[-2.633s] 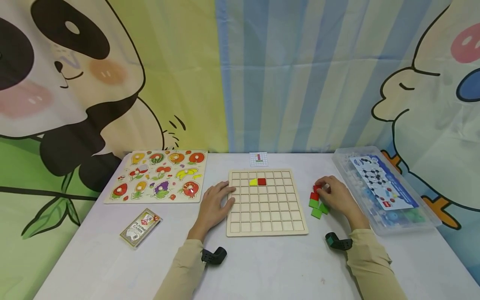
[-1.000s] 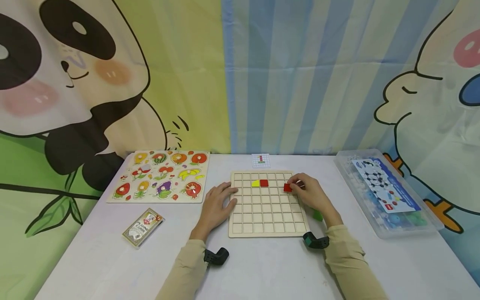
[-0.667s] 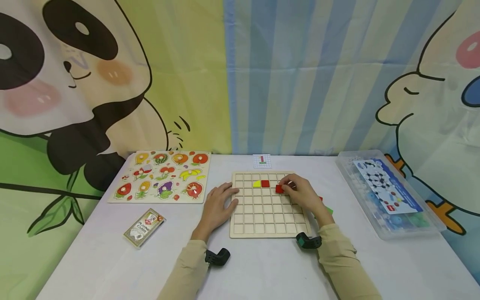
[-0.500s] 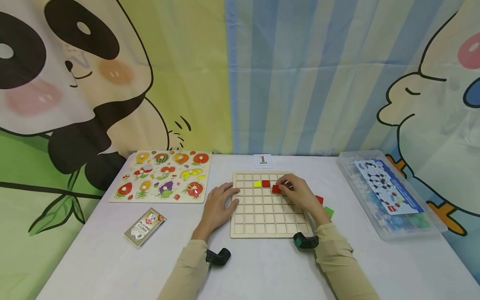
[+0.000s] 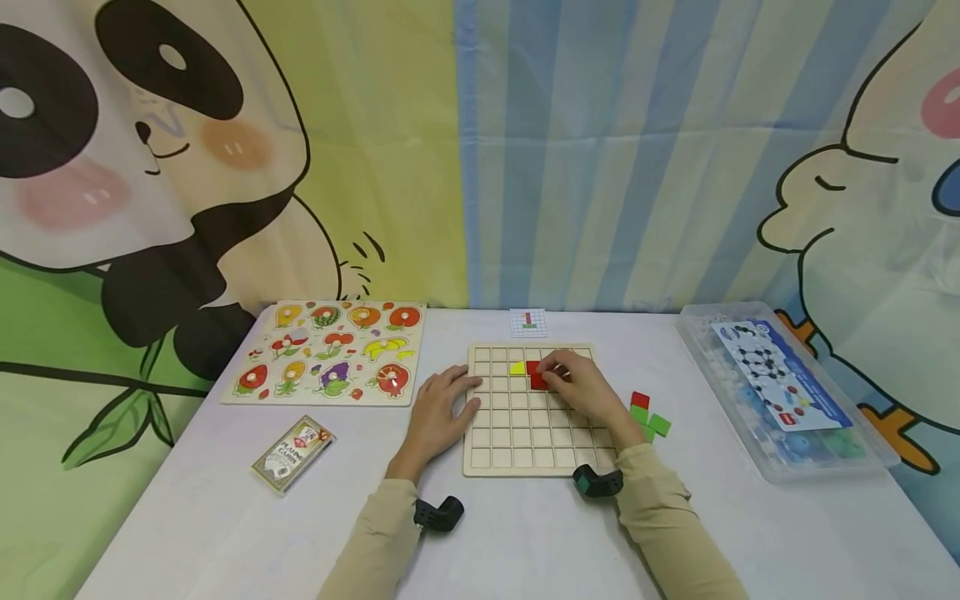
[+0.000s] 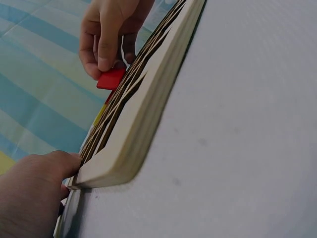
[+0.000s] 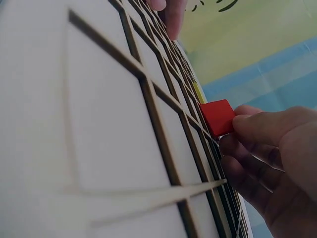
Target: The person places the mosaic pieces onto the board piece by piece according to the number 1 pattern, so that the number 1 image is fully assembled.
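Observation:
My right hand pinches a red square tile between thumb and fingertips, close over the wooden grid board. In the head view that tile overlaps the cell just below a red tile set in the board. Left of the set tile lies a yellow tile with a slanted edge. My left hand rests at the board's left edge, its fingers extended and thumb on the rim. The left wrist view shows the pinched tile tilted above the grid.
One red tile and several green tiles lie right of the board. A small pattern card sits behind it. A fruit puzzle board and card box are at left; a clear plastic case is at right.
My right hand took a red tile from the pile and carried it left over the board to beside the set red tile. The left hand has stayed at the board's edge.

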### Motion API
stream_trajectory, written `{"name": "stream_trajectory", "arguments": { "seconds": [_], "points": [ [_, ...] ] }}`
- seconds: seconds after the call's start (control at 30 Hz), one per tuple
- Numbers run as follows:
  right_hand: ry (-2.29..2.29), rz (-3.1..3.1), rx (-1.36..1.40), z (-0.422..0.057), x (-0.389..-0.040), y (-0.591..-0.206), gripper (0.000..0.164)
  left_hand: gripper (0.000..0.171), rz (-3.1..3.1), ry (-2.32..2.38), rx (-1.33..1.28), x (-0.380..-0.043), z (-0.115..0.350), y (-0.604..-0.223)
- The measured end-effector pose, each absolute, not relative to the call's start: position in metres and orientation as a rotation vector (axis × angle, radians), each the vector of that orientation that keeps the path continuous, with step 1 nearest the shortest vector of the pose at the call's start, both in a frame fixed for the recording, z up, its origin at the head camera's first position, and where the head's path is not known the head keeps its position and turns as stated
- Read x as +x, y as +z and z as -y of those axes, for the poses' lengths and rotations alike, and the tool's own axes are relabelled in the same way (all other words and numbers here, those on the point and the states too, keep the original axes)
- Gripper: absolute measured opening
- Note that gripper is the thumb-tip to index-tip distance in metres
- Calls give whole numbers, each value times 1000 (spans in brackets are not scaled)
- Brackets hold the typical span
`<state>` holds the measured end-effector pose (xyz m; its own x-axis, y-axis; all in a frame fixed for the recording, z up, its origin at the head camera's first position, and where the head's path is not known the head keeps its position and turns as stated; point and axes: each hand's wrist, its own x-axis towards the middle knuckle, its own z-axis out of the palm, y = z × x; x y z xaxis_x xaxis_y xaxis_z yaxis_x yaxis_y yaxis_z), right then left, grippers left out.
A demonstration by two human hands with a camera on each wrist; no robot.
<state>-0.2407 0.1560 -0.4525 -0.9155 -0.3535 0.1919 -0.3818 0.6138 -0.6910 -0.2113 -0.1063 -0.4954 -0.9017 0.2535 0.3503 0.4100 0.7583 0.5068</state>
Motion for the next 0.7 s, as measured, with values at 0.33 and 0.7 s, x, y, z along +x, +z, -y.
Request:
{"name": "stream_trajectory", "arguments": {
  "seconds": [0.33, 0.7],
  "points": [
    [1013, 2854, 645, -150, -244, -454, 11, 32, 2705, -872, -514, -212, 106, -495],
    [950, 2857, 693, -152, -241, -454, 11, 32, 2698, -861, -520, -212, 107, -495]
  ]
}}
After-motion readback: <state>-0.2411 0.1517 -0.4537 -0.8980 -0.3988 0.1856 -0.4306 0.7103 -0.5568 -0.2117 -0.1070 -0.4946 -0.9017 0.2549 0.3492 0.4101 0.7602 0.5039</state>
